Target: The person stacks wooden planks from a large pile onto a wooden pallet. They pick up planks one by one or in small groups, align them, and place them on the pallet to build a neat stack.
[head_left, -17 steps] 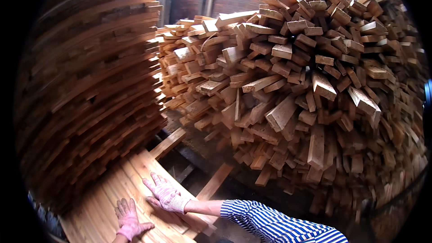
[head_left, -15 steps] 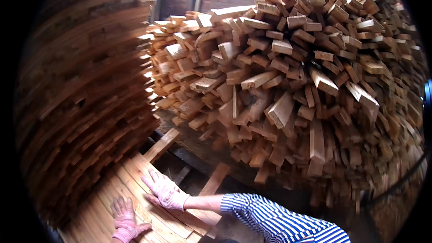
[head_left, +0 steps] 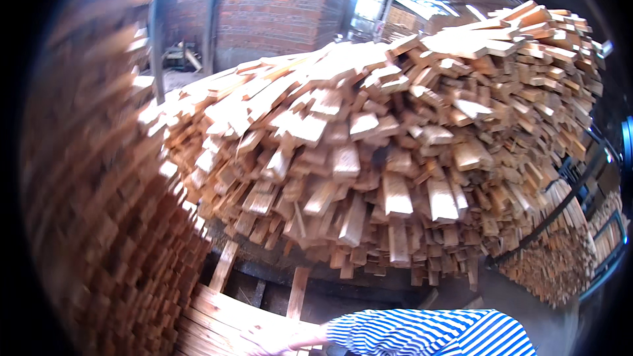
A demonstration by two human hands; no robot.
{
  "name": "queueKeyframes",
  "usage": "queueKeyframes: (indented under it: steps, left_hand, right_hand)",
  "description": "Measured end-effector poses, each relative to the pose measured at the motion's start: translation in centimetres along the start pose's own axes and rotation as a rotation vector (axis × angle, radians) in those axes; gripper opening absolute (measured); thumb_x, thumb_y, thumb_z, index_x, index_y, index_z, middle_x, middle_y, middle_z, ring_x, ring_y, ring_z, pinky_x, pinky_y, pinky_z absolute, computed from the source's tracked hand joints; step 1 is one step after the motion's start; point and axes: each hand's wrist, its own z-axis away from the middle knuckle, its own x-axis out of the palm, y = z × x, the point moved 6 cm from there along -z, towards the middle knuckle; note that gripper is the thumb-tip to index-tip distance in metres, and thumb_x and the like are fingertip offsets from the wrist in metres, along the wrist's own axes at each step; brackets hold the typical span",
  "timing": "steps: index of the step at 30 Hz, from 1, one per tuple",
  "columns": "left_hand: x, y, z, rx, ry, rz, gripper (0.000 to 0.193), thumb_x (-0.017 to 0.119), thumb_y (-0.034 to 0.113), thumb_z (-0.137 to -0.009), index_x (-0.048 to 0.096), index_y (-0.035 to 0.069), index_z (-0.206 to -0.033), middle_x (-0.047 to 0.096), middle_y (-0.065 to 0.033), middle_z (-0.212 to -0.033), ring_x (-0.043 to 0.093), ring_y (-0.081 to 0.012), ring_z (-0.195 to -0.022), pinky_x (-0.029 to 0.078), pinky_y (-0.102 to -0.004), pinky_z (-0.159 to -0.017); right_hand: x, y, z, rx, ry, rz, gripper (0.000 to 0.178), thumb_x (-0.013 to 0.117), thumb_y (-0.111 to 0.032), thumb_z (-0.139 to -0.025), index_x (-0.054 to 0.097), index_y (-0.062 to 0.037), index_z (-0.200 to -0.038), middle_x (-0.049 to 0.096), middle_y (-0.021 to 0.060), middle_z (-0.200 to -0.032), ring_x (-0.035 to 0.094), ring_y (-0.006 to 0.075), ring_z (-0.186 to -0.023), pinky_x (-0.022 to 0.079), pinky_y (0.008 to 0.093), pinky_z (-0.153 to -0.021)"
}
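Resting at the very bottom of the view, my right hand [head_left: 280, 337] lies on the low layer of flat wooden boards [head_left: 217, 320], blurred and washed out by the light, so I cannot tell whether its fingers are spread or curled, nor whether it grips anything. My blue-and-white striped sleeve [head_left: 428, 333] runs from it toward the lower right edge. My left hand is out of view. The boards sit at the lower left, laid side by side, just beside the tall stack of slats [head_left: 99, 211] that fills the whole left side as a smeared reddish wall. Behind the boards two pale wooden supports [head_left: 224, 267] stand upright over a dark gap. Above them hangs the big loose pile of short planks [head_left: 395, 158], ends pointing at me, jumbled and overlapping, spreading across the middle and right. A dark metal rail [head_left: 560, 211] slants down the pile's right flank, with more stacked wood [head_left: 560, 270] beyond it. Farther back, a red brick wall [head_left: 264, 6] rises at the top, near a bright opening [head_left: 370, 1].
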Motion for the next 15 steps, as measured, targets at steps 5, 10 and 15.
queueKeyframes:
  steps: [5, 10, 15]
  left_hand:
    - [-6.3, 15.9, -1.2, 0.073, -0.14, 0.195, 0.088, 0.059, 0.052, -0.094, 0.031, 0.001, -0.159, 0.033, -0.0263, -0.161, 0.027, -0.0423, -0.15, 0.023, -0.0498, -0.124]
    - [-14.6, 32.7, -2.3, 0.247, -0.225, 0.316, 0.075, 0.054, 0.046, -0.099, 0.035, 0.002, -0.157, 0.039, -0.0224, -0.159, 0.033, -0.0367, -0.148, 0.027, -0.0454, -0.122]
    - [-23.6, 45.9, -2.2, 0.469, -0.229, 0.422, 0.062, 0.048, 0.039, -0.105, 0.04, 0.003, -0.156, 0.044, -0.0184, -0.157, 0.039, -0.031, -0.146, 0.03, -0.041, -0.121]
  right_hand:
    - [-6.8, -4.0, 17.3, 0.333, 0.182, -0.338, 0.071, 0.054, -0.054, -0.097, 0.039, -0.0086, -0.149, 0.047, 0.0248, -0.148, 0.055, 0.0465, -0.127, 0.046, 0.0551, -0.105]
    - [-12.7, -2.9, 32.8, 0.695, 0.524, -0.211, 0.071, 0.053, -0.044, -0.096, 0.032, -0.0116, -0.155, 0.047, 0.0227, -0.145, 0.056, 0.0459, -0.127, 0.048, 0.0555, -0.101]
    - [-26.0, -6.3, 43.0, 0.698, 1.024, 0.137, 0.083, 0.055, -0.046, -0.096, 0.021, -0.0118, -0.164, 0.03, 0.024, -0.164, 0.052, 0.0424, -0.136, 0.045, 0.0495, -0.11]
